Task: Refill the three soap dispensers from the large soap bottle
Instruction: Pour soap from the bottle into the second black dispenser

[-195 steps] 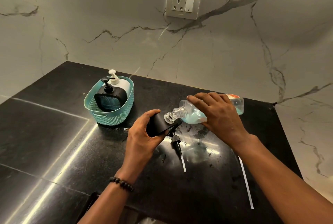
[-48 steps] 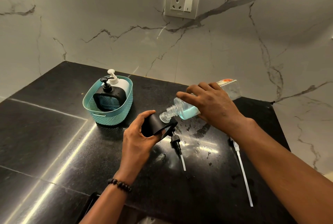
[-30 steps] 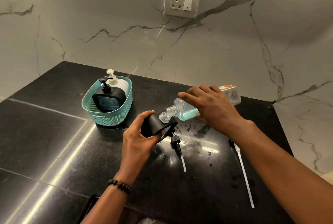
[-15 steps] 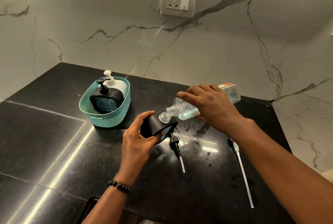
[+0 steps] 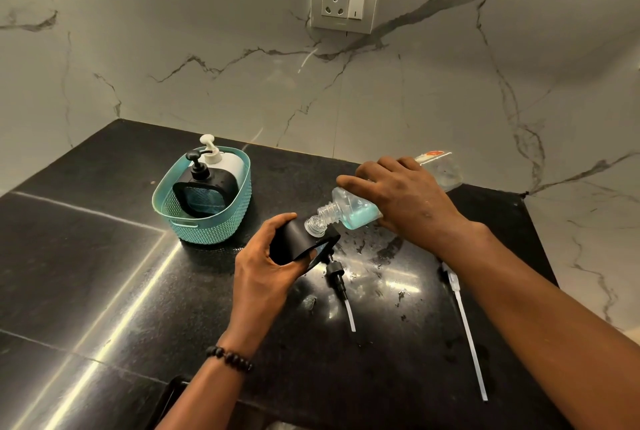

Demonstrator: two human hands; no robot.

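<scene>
My right hand (image 5: 408,202) grips the large clear soap bottle (image 5: 349,211), tipped with its open neck down to the left. A little blue soap sits near the neck. My left hand (image 5: 263,263) holds a black dispenser (image 5: 294,241), tilted, its top right under the bottle's mouth. That dispenser's black pump (image 5: 337,273) lies on the black counter (image 5: 104,273) just right of my left hand. A second black dispenser (image 5: 204,192) and a white one (image 5: 221,161) stand in the teal basket (image 5: 207,228), both with pumps on.
A long white pump tube (image 5: 465,329) lies on the counter under my right forearm. Wet smears shine on the counter near the bottle. A marble wall with a socket (image 5: 344,0) rises behind. The counter's right edge runs close to my right arm.
The bottle's base rose a little early on and now sits slightly lower. Both hands have stayed in place, with the neck held at the dispenser's top.
</scene>
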